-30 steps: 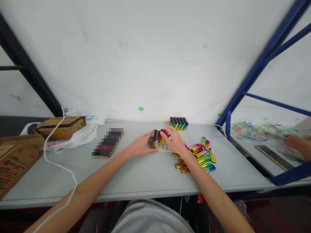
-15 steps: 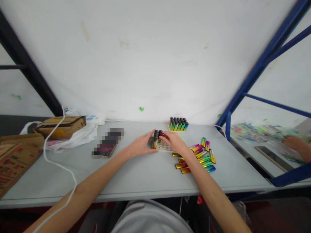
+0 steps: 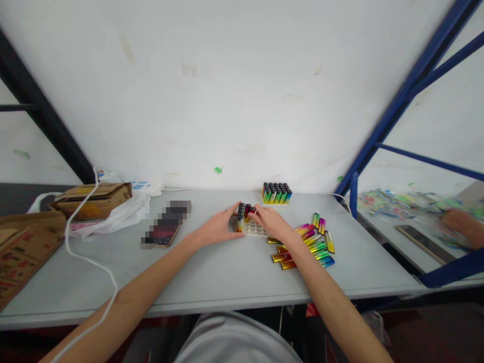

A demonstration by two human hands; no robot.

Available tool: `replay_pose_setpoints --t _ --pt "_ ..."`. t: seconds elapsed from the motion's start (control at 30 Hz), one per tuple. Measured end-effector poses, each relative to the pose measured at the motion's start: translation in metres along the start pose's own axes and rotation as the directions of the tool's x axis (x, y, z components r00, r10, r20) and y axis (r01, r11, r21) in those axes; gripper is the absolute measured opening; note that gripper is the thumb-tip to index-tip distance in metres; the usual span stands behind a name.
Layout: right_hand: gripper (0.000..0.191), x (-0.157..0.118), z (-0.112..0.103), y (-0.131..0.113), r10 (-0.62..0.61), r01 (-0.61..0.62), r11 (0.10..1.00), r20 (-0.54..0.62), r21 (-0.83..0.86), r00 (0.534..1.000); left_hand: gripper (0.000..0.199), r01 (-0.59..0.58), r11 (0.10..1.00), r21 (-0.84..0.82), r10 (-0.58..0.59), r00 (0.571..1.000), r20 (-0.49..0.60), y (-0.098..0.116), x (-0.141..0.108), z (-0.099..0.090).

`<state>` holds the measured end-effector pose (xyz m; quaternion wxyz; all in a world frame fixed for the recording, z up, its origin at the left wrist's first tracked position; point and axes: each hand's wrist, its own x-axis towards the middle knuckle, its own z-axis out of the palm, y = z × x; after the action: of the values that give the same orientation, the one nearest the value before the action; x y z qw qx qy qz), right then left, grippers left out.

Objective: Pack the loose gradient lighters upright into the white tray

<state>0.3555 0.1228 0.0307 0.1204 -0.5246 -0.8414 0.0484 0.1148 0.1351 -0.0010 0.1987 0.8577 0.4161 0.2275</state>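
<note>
A pale tray with round slots point(image 3: 255, 230) lies on the grey table between my hands. Upright lighters with black tops point(image 3: 241, 218) fill its left end. My left hand point(image 3: 222, 225) curves round that end, thumb and fingers apart on either side of the lighters. Over the tray's back, my right hand point(image 3: 267, 220) pinches a dark red lighter point(image 3: 252, 210), partly hidden by the fingers. Loose shiny lighters point(image 3: 317, 244) in several colours lie beside and partly behind my right forearm. A full block of upright lighters point(image 3: 277, 193) stands by the wall.
A phone point(image 3: 168, 224), partly pixelated, lies to the left. Cardboard boxes point(image 3: 93, 199) and a white plastic bag point(image 3: 117, 217) are further left. A white cable point(image 3: 88, 258) crosses my left forearm. Past the blue frame point(image 3: 385, 121), another person's hand point(image 3: 459, 224) is over plastic packets.
My right hand has shifted slightly right along the tray, and another dark red-topped lighter shows beside the left rows. My left hand keeps its place. The view has moved slightly.
</note>
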Motion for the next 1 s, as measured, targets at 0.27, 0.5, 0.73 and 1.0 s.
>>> replay_pose_setpoints --t 0.27,0.5,0.73,1.0 --pt "0.031 -0.001 0.004 -0.004 0.022 -0.022 1.0 -0.038 -0.005 0.999 0.111 -0.003 1.0 -0.029 0.003 1.0 0.008 0.001 -0.001 -0.002" --pt "0.028 -0.019 -0.036 0.037 0.022 0.067 0.949 -0.278 0.308 0.96 0.113 0.007 1.0 -0.025 -0.006 1.0 0.024 0.001 0.0 -0.001" --pt "0.019 -0.083 -0.044 0.055 -0.1 0.131 0.961 -0.137 0.242 0.986 0.106 -0.009 1.0 -0.011 0.009 1.0 0.014 -0.006 0.002 0.002" --pt "0.015 -0.087 -0.023 0.049 -0.104 0.099 0.993 0.078 0.072 0.991 0.106 -0.006 1.0 -0.017 0.006 1.0 0.013 -0.008 0.002 0.003"
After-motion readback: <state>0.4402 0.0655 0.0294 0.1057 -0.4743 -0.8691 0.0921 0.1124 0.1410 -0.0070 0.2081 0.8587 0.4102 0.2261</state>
